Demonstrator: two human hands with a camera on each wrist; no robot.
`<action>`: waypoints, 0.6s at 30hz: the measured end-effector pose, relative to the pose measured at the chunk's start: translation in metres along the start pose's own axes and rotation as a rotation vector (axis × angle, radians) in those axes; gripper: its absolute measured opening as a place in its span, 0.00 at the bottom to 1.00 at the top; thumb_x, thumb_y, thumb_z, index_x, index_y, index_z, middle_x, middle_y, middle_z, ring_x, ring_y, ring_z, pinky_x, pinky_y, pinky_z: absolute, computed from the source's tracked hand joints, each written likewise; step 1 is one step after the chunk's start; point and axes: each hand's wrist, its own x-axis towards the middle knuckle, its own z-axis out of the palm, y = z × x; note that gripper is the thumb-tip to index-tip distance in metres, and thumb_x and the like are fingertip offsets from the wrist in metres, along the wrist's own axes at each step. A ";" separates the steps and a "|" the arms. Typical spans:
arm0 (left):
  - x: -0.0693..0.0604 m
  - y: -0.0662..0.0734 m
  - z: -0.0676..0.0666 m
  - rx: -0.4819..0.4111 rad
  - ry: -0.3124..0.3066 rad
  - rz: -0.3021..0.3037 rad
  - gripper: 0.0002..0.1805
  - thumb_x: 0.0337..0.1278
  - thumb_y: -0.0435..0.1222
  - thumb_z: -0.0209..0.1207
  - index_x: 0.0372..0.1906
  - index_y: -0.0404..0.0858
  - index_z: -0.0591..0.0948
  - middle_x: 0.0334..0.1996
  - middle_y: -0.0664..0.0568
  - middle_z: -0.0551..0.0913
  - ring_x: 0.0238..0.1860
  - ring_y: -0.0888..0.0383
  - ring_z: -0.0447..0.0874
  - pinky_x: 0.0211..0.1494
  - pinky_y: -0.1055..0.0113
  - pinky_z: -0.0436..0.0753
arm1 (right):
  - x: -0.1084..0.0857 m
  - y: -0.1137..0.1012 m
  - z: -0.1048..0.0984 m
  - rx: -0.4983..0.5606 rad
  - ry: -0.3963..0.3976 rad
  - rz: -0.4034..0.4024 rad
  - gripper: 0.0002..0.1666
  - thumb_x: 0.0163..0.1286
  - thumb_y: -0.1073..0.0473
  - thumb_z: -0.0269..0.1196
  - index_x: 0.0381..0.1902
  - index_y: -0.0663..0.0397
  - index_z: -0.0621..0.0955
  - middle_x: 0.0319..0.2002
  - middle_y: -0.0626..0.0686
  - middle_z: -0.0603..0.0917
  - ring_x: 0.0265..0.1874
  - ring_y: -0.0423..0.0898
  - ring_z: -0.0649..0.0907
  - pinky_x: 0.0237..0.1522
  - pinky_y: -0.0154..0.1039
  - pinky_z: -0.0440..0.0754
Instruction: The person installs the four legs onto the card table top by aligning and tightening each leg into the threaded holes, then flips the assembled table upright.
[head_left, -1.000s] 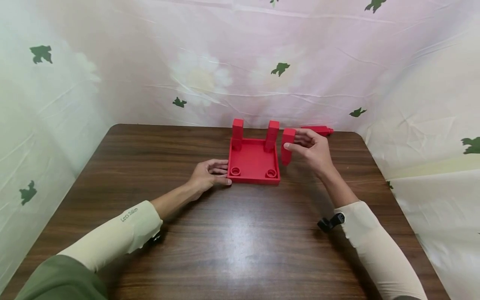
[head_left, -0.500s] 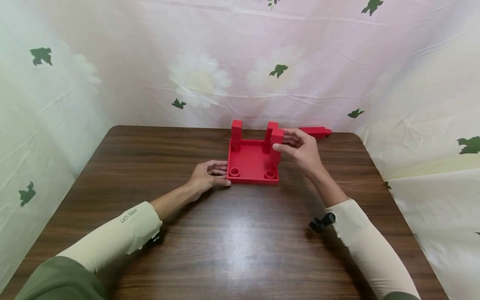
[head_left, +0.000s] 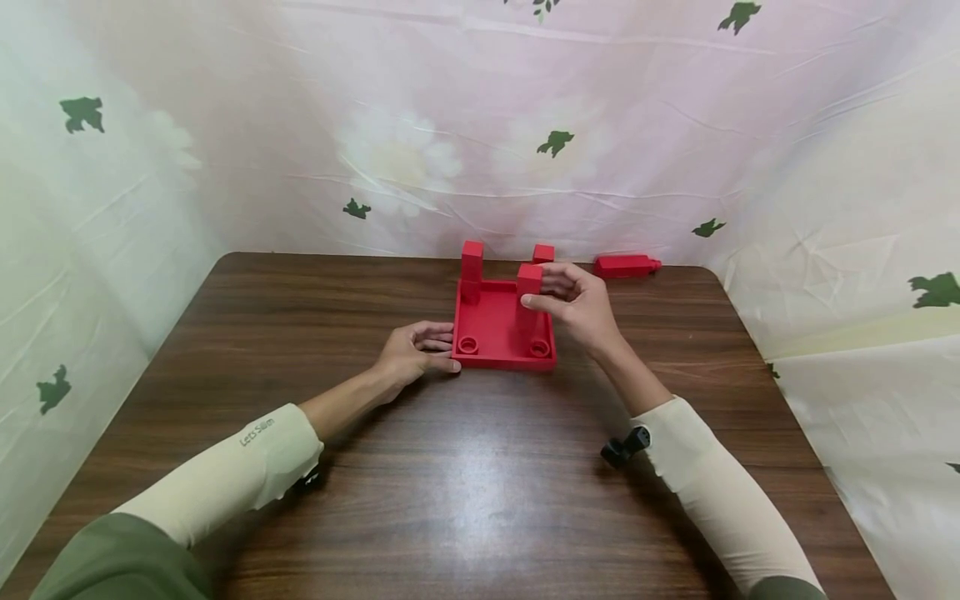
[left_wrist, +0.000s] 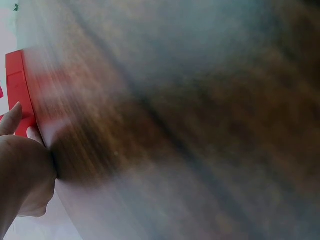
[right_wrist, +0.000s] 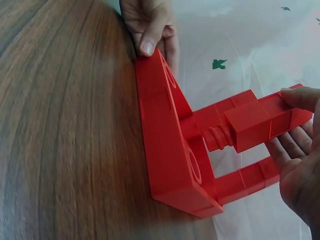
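A red square toy tabletop (head_left: pixel 502 363) lies upside down with its rim up. Two legs stand at its far corners: the far left leg (head_left: pixel 472 271) shows fully, the far right leg (head_left: pixel 543 252) is mostly covered by my right hand (head_left: pixel 581 308). Both near corners have round sockets, such as the near right socket (head_left: pixel 539 348). My right hand pinches another leg (right_wrist: pixel 250 122) between thumb and fingers. Its threaded end (right_wrist: pixel 217 137) points down, apart from the near right socket. At the near left corner my left hand (head_left: pixel 408 358) holds the tabletop, thumb on the front side.
One more red leg (head_left: pixel 626 266) lies on its side near the back edge of the brown wooden table (head_left: pixel 375 517). A patterned curtain (head_left: pixel 300 125) hangs behind and on both sides.
My right hand has carried the leg leftward from beside the tabletop to above its right half. The left hand and the tabletop have stayed in place.
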 end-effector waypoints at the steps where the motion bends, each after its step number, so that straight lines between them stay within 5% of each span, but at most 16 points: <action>1: 0.000 0.000 0.000 -0.001 -0.002 0.002 0.42 0.51 0.21 0.82 0.75 0.33 0.83 0.69 0.35 0.88 0.63 0.48 0.93 0.57 0.75 0.90 | 0.000 0.000 0.002 0.004 -0.001 0.005 0.27 0.69 0.66 0.79 0.65 0.59 0.87 0.47 0.37 0.95 0.48 0.39 0.93 0.50 0.29 0.93; 10: 0.000 0.000 0.000 0.000 0.003 -0.003 0.42 0.50 0.21 0.83 0.74 0.35 0.84 0.68 0.37 0.89 0.58 0.56 0.94 0.57 0.74 0.91 | -0.002 -0.002 0.022 0.019 -0.038 -0.012 0.27 0.69 0.66 0.80 0.65 0.58 0.87 0.53 0.53 0.95 0.51 0.42 0.93 0.56 0.31 0.92; 18: 0.000 0.000 0.000 0.003 0.005 -0.007 0.41 0.51 0.22 0.83 0.73 0.35 0.84 0.67 0.37 0.89 0.58 0.53 0.95 0.56 0.74 0.91 | -0.002 -0.003 0.041 0.063 -0.074 0.003 0.28 0.70 0.66 0.79 0.66 0.57 0.86 0.56 0.58 0.94 0.52 0.43 0.93 0.55 0.33 0.94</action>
